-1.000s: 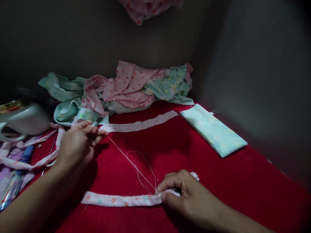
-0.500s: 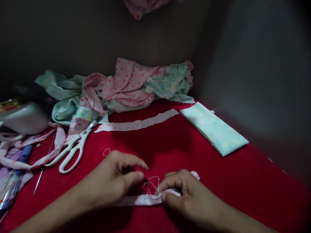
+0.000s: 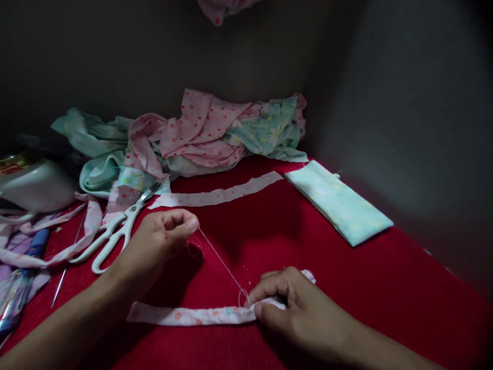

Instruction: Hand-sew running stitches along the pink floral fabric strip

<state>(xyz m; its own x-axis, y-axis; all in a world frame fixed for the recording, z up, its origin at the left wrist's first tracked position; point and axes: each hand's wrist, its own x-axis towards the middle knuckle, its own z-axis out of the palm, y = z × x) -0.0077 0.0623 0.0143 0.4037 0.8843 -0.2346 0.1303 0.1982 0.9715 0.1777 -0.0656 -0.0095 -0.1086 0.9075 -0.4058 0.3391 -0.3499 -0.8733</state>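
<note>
A white thread (image 3: 220, 255) runs taut from the pinched fingertips of my left hand (image 3: 164, 234) down to a narrow fabric strip (image 3: 192, 316). Whether a needle is in that pinch cannot be made out. My right hand (image 3: 296, 308) is closed on the strip, thumb and forefinger gripping it where the thread meets the cloth in a small loop. White with orange flowers, the strip lies to the left of this hand, and a bunched bit shows beyond its knuckles.
White-handled scissors (image 3: 115, 236) lie left of my left hand, near a metal rod (image 3: 68, 262) and a white cup (image 3: 38, 187). Crumpled pink and green cloth (image 3: 204, 128) is heaped behind a pale strip (image 3: 219, 196). Folded mint fabric (image 3: 339, 203) rests on the red surface (image 3: 365, 298).
My left hand has gone from open fingers near the strip to a pinch farther up and left, drawing the loose thread loops straight. My right hand keeps its hold.
</note>
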